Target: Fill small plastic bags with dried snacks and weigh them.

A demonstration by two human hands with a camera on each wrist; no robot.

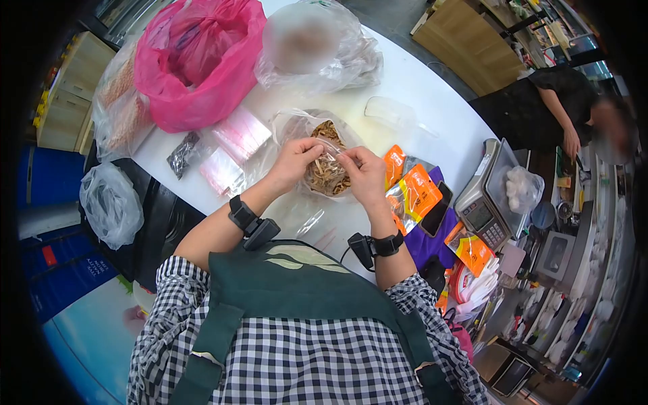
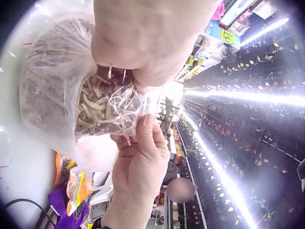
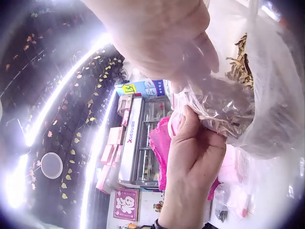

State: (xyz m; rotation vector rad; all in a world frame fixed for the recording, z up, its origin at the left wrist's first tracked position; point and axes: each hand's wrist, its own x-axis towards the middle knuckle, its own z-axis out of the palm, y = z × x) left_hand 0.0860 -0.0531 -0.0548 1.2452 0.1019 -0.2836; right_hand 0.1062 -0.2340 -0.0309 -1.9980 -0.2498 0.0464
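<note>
My left hand (image 1: 295,163) and right hand (image 1: 366,177) pinch the top edge of a small clear plastic bag (image 1: 328,177), one at each side of its mouth. Brown dried strips fill the small bag. Behind it on the table stands a larger, thin clear bag (image 1: 287,123) with more loose dried strips (image 1: 327,129) inside. Seen from the left wrist, the right thumb (image 2: 147,128) presses on the bag's upper corner. In the right wrist view, the left hand (image 3: 196,150) grips the opposite corner, and the larger bag (image 3: 276,105) hangs close beside it.
Left on the white table (image 1: 182,185) are a pink bag (image 1: 158,88), flat bag packs (image 1: 243,135) and a small dark packet (image 1: 182,155). A clear scoop (image 1: 391,111) lies behind. To the right are orange pouches (image 1: 413,192), a phone (image 1: 437,208) and a scale (image 1: 480,212); another person (image 1: 533,101) stands beyond.
</note>
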